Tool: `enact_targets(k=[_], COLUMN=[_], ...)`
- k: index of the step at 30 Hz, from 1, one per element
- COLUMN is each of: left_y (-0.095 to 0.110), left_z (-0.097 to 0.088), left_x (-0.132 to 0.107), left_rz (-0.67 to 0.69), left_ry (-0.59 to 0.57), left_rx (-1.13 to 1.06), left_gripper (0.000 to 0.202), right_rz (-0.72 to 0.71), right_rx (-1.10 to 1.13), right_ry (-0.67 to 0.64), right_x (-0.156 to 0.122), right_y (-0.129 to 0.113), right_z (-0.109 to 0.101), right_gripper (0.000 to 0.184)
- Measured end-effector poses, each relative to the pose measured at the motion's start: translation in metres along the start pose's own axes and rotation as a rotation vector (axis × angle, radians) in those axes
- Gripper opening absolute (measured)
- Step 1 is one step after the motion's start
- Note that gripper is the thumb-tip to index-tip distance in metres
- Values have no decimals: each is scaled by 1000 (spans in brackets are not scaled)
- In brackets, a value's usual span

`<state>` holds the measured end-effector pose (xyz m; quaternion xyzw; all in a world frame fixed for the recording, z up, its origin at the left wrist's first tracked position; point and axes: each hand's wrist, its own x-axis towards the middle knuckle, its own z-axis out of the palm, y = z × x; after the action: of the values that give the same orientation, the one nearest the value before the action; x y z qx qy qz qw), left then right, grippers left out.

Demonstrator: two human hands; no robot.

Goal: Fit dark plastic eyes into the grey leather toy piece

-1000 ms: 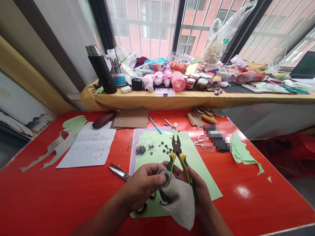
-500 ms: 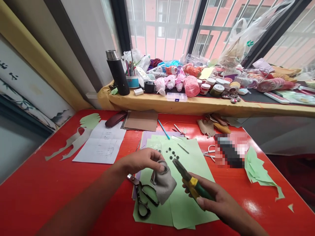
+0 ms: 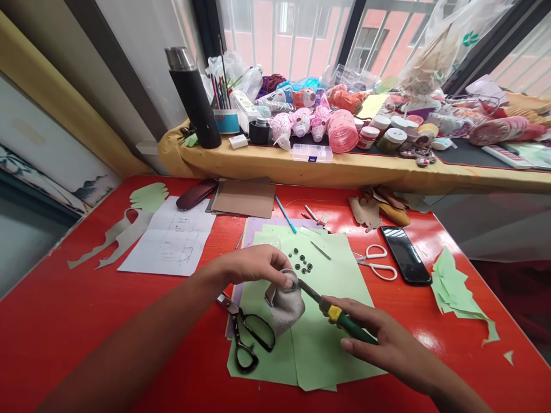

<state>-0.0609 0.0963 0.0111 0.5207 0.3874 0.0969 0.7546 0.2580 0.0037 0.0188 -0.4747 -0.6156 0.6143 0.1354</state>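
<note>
Between thumb and fingers, my left hand (image 3: 262, 268) pinches the top of a small grey fabric pouch (image 3: 286, 307). A dark round snap (image 3: 294, 285) shows at the pouch's edge, by my thumb. My right hand (image 3: 365, 327) is closed around the green and yellow handles of pliers (image 3: 333, 312). The jaws of the pliers reach the pouch's edge at the snap; whether they grip it I cannot tell. Several loose black snap parts (image 3: 303, 265) lie on the green paper (image 3: 336, 361) just beyond. Black-handled scissors (image 3: 245, 338) rest below my left hand.
White-handled scissors (image 3: 379, 262) and a phone (image 3: 406, 255) lie to the right, near green paper scraps (image 3: 456, 292). A printed sheet (image 3: 167, 244) lies left. Behind, the cluttered sill carries a black thermos (image 3: 196, 103) and jars (image 3: 368, 137).
The pliers have moved left, from apart to against the pouch's edge at the snap. They have turned within my right hand, and the view has shifted slightly.
</note>
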Motion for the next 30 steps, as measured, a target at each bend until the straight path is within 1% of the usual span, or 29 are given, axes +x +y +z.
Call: enact_targets(k=[4, 8, 13, 18, 27, 30], left_y=[2, 0, -5, -4, 2, 2], left_z=[2, 4, 5, 8, 13, 13], left_x=[2, 4, 7, 5, 1, 0], left_rz=[-10, 6, 9, 12, -27, -30], left_ry=[9, 29, 85, 134, 146, 136], left_rx=[63, 111, 185, 224, 285, 266], left_gripper=[10, 10, 13, 11, 10, 11], right_rz=[9, 10, -2, 1, -17, -13], right_rx=[-16, -17, -57, -92, -129, -109], right_ry=[-11, -1, 14, 16, 22, 17], right_x=[-1, -2, -2, -2, -4, -4], right_y=[0, 1, 1, -1, -1, 1], right_z=[0, 0, 1, 3, 6, 6], right_gripper=[63, 63, 62, 62, 62, 63])
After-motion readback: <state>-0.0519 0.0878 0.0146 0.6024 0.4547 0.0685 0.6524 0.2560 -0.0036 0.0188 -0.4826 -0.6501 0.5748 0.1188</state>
